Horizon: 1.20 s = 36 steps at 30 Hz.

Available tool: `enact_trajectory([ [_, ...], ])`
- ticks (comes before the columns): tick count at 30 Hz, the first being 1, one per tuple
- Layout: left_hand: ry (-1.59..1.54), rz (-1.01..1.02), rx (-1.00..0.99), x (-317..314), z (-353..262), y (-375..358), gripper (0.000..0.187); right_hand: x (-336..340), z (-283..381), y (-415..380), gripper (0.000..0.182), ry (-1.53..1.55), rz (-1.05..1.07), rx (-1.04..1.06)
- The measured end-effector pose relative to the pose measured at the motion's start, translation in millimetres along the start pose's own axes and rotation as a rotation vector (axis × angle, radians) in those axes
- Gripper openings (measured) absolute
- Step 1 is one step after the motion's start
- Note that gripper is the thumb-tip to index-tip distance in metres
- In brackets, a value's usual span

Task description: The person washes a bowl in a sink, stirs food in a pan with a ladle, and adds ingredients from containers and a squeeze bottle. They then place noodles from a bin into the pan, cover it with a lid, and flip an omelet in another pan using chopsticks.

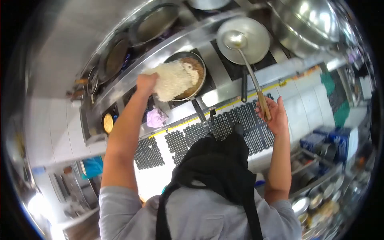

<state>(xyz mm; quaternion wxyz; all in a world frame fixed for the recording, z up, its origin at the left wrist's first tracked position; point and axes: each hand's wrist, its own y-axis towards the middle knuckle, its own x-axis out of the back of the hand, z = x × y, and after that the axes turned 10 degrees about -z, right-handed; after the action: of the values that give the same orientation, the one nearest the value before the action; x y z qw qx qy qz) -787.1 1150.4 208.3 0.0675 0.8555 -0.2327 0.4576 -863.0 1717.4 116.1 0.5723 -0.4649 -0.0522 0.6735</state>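
My left hand is closed on the near-left end of a pale, stringy sheet of food that looks like dried rice noodles. This sheet overlaps the frying pan, where brown food with a creamy white patch shows along the far right side. At the right, my right hand is turned palm up, its fingers round the wooden handle of a long ladle and its thumb standing off. The ladle's round bowl lies in a light metal pan. A crumpled lilac cloth sits below my left wrist.
Dark pans stand on the rear burners, with blue flames beside them. A big steel bowl is at the back right. Pan handles point towards me over the stove's front edge. Black perforated mats cover part of the floor.
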Motion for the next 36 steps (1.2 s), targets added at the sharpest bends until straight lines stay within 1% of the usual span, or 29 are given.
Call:
enact_trajectory([
  [2,0.004,-0.046,0.022,-2.2,0.1,-1.3,0.047,-16.2,26.7,23.9,0.075,-0.227,0.116,-0.140],
  [3,0.032,-0.049,0.020,-6.6,2.2,-3.4,0.050,-24.8,34.7,31.9,0.059,-0.305,0.096,-0.213],
  [4,0.020,-0.061,0.043,-6.9,-3.1,-7.9,0.050,-29.3,41.6,35.5,0.059,-0.329,0.108,-0.220],
  [6,0.102,-0.053,0.121,-2.5,-20.9,-18.6,0.047,-34.6,55.2,40.7,0.043,-0.541,0.092,-0.229],
  [7,0.086,-0.059,0.143,-2.6,-25.4,-22.1,0.047,-50.0,65.3,26.0,0.036,-0.561,0.043,-0.208],
  [8,0.122,-0.071,0.130,-2.5,-28.0,-24.4,0.046,-58.0,72.1,12.6,0.036,-0.590,0.054,-0.209],
  [10,0.145,-0.091,0.138,-1.4,-33.7,-24.9,0.044,-66.8,81.0,-13.3,0.032,-0.686,0.069,-0.105],
  [11,0.173,-0.056,0.167,-0.7,-36.4,-24.0,0.045,-75.0,85.2,-27.1,0.032,-0.705,0.077,-0.110],
  [13,0.199,-0.018,0.205,-7.1,-30.4,-16.7,0.046,-94.7,87.6,-53.5,0.033,-0.823,0.114,-0.042],
  [14,0.237,-0.042,0.168,-13.6,-22.7,-11.6,0.052,-105.5,85.1,-61.2,0.033,-0.835,0.120,-0.047],
  [15,0.274,-0.069,0.130,-18.9,-14.7,-6.6,0.059,-117.2,81.4,-66.6,0.031,-0.888,0.177,-0.031],
  [16,0.268,-0.073,0.141,-15.4,-21.3,-11.4,0.059,-126.7,76.2,-69.7,0.029,-0.938,0.234,-0.014],
  [17,0.253,-0.061,0.186,-7.8,-37.1,-22.7,0.064,-131.6,66.8,-65.9,0.038,-1.050,0.305,0.085],
  [18,0.238,-0.048,0.231,-4.9,-44.9,-29.8,0.070,-140.7,57.1,-64.6,0.038,-1.060,0.311,0.082],
  [19,0.271,-0.071,0.186,-10.7,-41.0,-25.7,0.069,-151.5,46.6,-64.3,0.044,-1.130,0.309,0.151],
  [20,0.269,-0.070,0.190,-12.1,-41.8,-24.9,0.069,-159.5,37.6,-62.7,0.049,-1.197,0.304,0.223],
  [21,0.265,-0.071,0.185,-13.1,-43.2,-23.9,0.066,-163.4,29.3,-57.3,0.057,-1.356,0.326,0.305],
  [22,0.261,-0.072,0.179,-13.7,-45.1,-22.3,0.063,-161.7,18.4,-51.8,0.057,-1.358,0.328,0.307],
  [24,0.278,-0.066,0.171,-17.1,-46.5,-17.8,0.066,-160.7,0.8,-41.4,0.059,-1.599,0.357,0.692],
  [25,0.300,-0.054,0.162,-19.4,-46.5,-17.0,0.069,-171.4,0.1,-45.7,0.061,-1.662,0.332,0.586],
  [26,0.299,-0.051,0.166,-22.2,-45.9,-16.5,0.069,-170.7,-3.3,-44.0,0.061,-1.666,0.334,0.583],
  [28,0.306,-0.046,0.133,-27.0,-43.9,-16.4,0.069,-168.1,-12.4,-39.5,0.063,-1.689,0.343,0.669],
  [29,0.308,-0.042,0.137,-28.7,-43.4,-16.7,0.069,-167.8,-14.4,-39.7,0.063,-1.692,0.344,0.663],
  [31,0.302,-0.033,0.150,-30.4,-44.1,-15.6,0.068,-169.9,-17.8,-41.1,0.065,-1.721,0.328,0.576],
  [35,0.311,0.001,0.154,-33.5,-42.9,-12.2,0.066,-171.5,-28.7,-42.1,0.067,-1.640,0.330,0.597],
  [36,0.310,-0.004,0.154,-35.0,-41.5,-11.1,0.066,-175.0,-28.4,-44.2,0.067,-1.633,0.323,0.512],
])
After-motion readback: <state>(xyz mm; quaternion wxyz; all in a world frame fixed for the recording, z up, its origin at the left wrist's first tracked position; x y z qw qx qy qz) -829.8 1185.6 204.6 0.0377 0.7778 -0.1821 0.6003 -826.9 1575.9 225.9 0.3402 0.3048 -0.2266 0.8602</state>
